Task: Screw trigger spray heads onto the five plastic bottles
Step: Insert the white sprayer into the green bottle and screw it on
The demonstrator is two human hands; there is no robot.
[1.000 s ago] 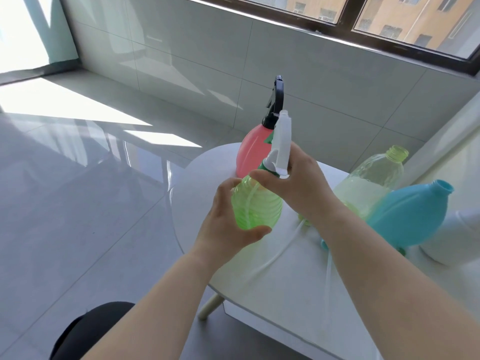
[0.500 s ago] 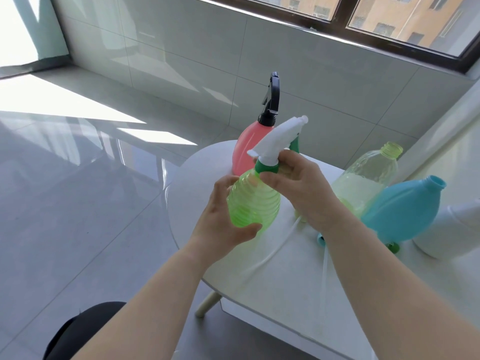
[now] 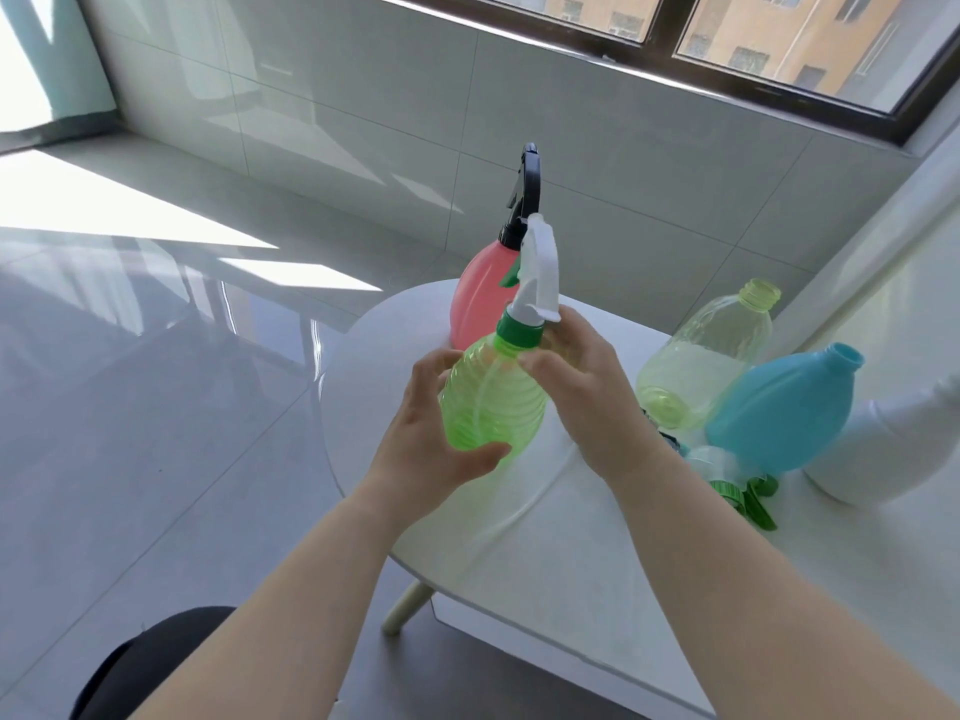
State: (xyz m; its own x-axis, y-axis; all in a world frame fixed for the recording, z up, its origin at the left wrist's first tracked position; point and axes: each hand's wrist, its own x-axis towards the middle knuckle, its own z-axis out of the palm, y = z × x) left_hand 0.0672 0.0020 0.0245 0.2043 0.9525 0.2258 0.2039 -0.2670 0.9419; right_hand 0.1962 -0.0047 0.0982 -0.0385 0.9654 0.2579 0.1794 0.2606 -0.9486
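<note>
My left hand (image 3: 423, 439) grips the ribbed body of a clear green bottle (image 3: 491, 405), held tilted above the table's left edge. A white trigger spray head (image 3: 537, 275) with a green collar sits on its neck. My right hand (image 3: 587, 392) is at the neck with fingers curled around the collar. Behind stands a pink bottle (image 3: 475, 298) with a black spray head (image 3: 524, 194). A pale yellow-green bottle (image 3: 701, 361), a blue bottle (image 3: 784, 407) and a white bottle (image 3: 893, 449) lie to the right with open necks.
Loose spray heads with green parts (image 3: 743, 496) lie on the round white table (image 3: 571, 563) below the blue bottle. A tiled wall and window are behind. The table edge drops to a grey floor on the left. A wooden table leg (image 3: 408, 608) shows underneath.
The white spray head has turned on the green bottle; its nozzle pointed right half a second ago and now points up and away. Both hands stay on the bottle.
</note>
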